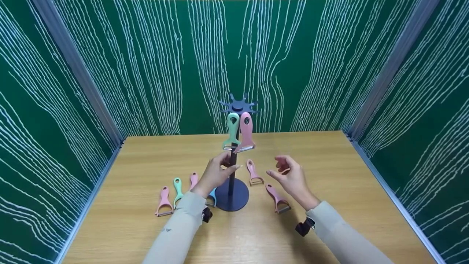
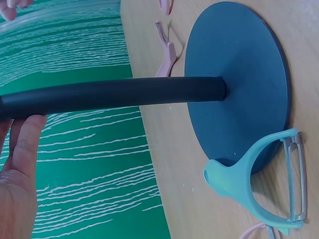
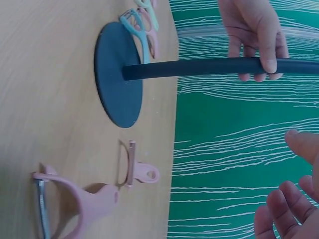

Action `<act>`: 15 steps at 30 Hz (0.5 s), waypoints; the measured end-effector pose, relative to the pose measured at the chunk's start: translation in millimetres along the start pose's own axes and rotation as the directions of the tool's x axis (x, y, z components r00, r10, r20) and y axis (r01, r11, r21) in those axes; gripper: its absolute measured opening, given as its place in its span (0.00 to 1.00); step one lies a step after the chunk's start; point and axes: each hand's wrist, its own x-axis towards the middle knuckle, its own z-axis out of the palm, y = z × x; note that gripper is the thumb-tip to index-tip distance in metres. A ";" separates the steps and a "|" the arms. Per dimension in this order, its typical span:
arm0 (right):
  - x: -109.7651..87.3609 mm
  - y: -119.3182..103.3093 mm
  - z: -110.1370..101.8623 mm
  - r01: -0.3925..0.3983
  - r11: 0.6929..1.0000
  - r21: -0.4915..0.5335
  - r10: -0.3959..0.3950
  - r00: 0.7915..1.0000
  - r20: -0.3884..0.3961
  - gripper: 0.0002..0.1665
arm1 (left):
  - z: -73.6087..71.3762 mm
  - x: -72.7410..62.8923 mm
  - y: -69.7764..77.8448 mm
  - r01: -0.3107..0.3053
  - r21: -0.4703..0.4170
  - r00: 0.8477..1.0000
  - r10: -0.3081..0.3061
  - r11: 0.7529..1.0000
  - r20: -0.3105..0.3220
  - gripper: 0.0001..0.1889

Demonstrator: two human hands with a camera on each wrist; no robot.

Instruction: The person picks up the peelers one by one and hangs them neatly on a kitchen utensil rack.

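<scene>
- While my left hand grips the pole of the dark stand between thumb and fingers, my right hand hovers to its right, holding nothing, thumb spread from loosely bent fingers.
- Up top, a green peeler and a pink peeler hang side by side.
- Near my right hand, two loose pink peelers lie on the table.
- A blue peeler lies at the round base.

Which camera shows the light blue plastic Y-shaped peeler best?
The left wrist view: the light blue plastic Y-shaped peeler appears large there, frame and blade unobstructed. In the head view, the left hand partly hides it; the right wrist view shows it small, by the dark round base.
</scene>
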 end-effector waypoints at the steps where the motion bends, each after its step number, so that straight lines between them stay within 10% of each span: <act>1: -0.6 1.8 0.7 -0.003 1.000 0.001 0.003 1.000 0.004 0.29 | -0.1 0.1 -0.2 -0.001 0.002 1.000 0.001 1.000 0.000 0.07; 15: -8.3 25.0 14.1 -0.027 1.000 -0.004 0.027 0.999 0.046 0.28 | 0.0 0.5 0.5 -0.007 0.031 1.000 0.007 0.999 -0.010 0.07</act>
